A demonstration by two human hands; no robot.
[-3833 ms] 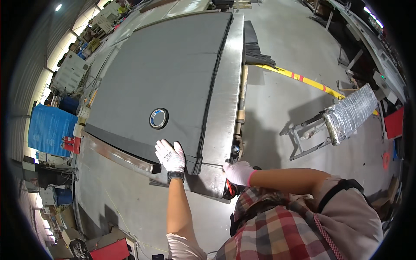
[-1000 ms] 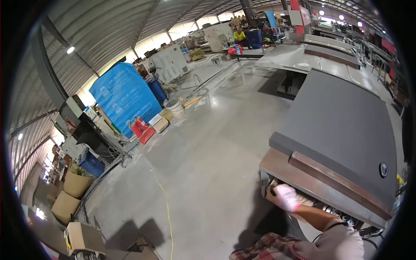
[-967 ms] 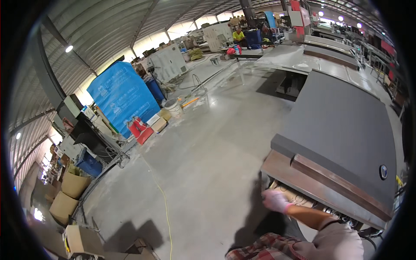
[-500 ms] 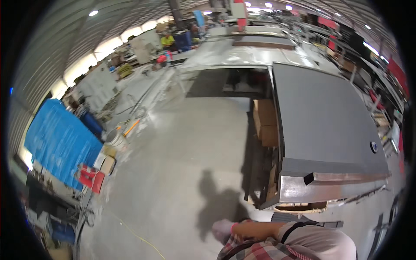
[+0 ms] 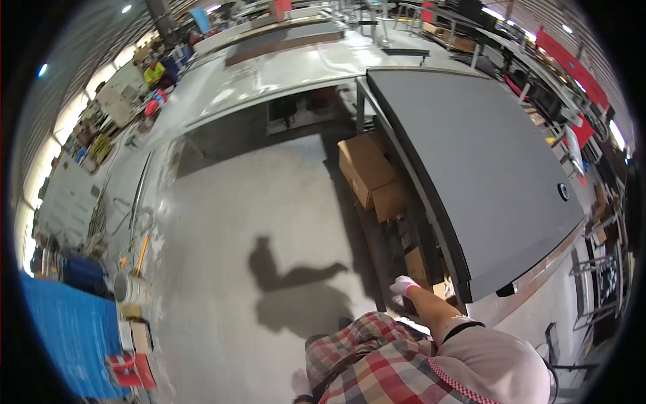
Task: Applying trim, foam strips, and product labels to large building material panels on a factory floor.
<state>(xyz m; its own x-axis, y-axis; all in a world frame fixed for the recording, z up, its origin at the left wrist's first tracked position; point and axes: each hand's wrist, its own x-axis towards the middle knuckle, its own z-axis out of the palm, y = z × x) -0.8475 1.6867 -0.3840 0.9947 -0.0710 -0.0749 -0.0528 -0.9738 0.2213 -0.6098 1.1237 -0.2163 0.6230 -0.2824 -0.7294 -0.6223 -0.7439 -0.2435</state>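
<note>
The right hand [image 5: 404, 286], in a white glove with a pink cuff, reaches down beside the long side of the worktop [image 5: 488, 310], next to the dark lower shelf under it. Its fingers look partly bent, but they are too small to tell how far open the hand is, or whether it has hold of anything or touches the shelf. The left hand [image 5: 301, 382], also gloved, hangs low at the picture's lower edge beside the checked apron [image 5: 377, 363]; how far it is open and whether it holds something cannot be told.

Nearest the right hand, an upright piece of brown cardboard [image 5: 416, 266] stands under the worktop. Farther along the same side, a large cardboard box [image 5: 363, 165] and a smaller carton [image 5: 390, 200] sit touching each other, both jutting out past the worktop's edge.

On top of the worktop lies a broad dark grey sheet [image 5: 478, 168], covering most of it. A black-rimmed tape roll [image 5: 560, 192] lies flat on the sheet, near its far right edge and well apart from both hands.

The wearer's shadow falls across the grey floor [image 5: 222, 222]. To the left stand a white bucket [image 5: 131, 288] and a blue-wrapped stack [image 5: 64, 330], with a red case [image 5: 131, 370] in front.
</note>
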